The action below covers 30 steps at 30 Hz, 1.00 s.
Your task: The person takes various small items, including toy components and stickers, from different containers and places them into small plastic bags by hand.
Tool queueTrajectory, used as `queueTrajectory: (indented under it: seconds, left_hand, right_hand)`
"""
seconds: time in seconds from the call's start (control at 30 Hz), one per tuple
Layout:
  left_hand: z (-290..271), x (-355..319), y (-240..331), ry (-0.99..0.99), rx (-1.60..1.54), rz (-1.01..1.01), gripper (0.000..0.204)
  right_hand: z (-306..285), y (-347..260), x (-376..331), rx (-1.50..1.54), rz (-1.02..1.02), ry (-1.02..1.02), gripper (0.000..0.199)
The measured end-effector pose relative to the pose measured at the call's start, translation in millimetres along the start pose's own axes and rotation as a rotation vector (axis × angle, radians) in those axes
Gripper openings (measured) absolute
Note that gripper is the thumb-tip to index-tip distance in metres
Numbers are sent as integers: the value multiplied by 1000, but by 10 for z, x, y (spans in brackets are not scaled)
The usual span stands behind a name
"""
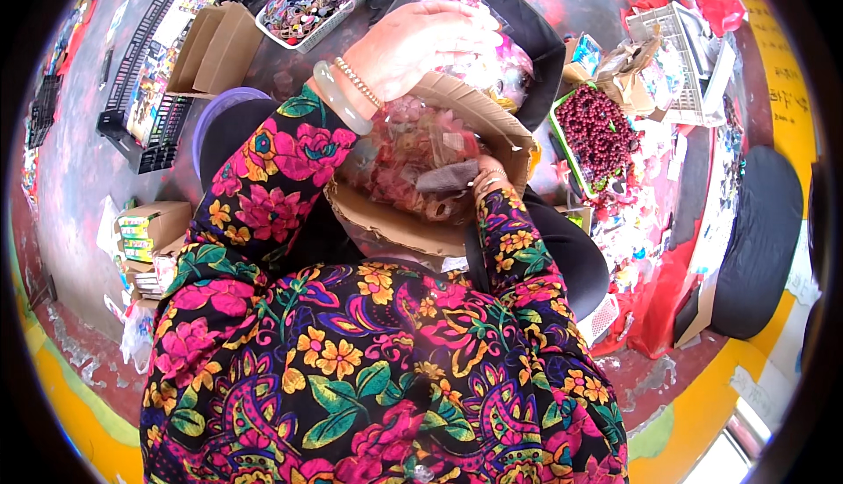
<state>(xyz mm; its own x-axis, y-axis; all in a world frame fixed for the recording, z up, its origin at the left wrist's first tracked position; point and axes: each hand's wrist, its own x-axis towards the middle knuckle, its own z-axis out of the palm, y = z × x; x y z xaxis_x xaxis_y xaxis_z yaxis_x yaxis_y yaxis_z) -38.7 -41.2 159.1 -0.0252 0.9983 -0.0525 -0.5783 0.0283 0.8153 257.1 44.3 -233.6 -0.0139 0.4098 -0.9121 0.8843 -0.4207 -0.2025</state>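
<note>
Floral garment point(351, 370) foremost, lower centre; grey piece point(444, 177) in carton point(395, 230), frame centre.
Piece's long axis runs leftward from right hand point(488, 169), the nearer; its fingers' hold cannot be told. Left hand point(421, 40), upper centre: fingers extended, nothing visibly held.

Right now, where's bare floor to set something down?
The floor to your left looks bare between the black crate and the small boxes. It's crowded on your right, around the green tray of dark red beads, and the carton before you holds packets.
</note>
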Motion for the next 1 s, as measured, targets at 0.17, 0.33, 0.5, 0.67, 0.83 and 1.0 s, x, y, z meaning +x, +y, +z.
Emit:
queueTrajectory:
  seconds: [0.17,0.33,0.5,0.67,0.83,1.0]
  left_hand:
    - [5,47,-25,7,-5,-41,26]
    - [66,99,-37,-15,-18,-73,24]
    - [324,-158,260,-301,560,168,24]
    - [939,-737,721,-1053,537,657,24]
    - [1083,-1028,605,-783,437,827,35]
    - [1032,-929,558,-538,596,916,33]
  right_hand:
    - [301,630,943,758,292,-26,32]
    - [214,399,474,765,168,-224,31]
    - [139,-698,-1319,785,-107,-455,20]
    - [-704,-1432,-2717,40,-719,-443,23]
    - [-1597,-1738,-2695,-456,-843,23,19]
    - [-1940,-1942,-1859,-812,-672,220,26]
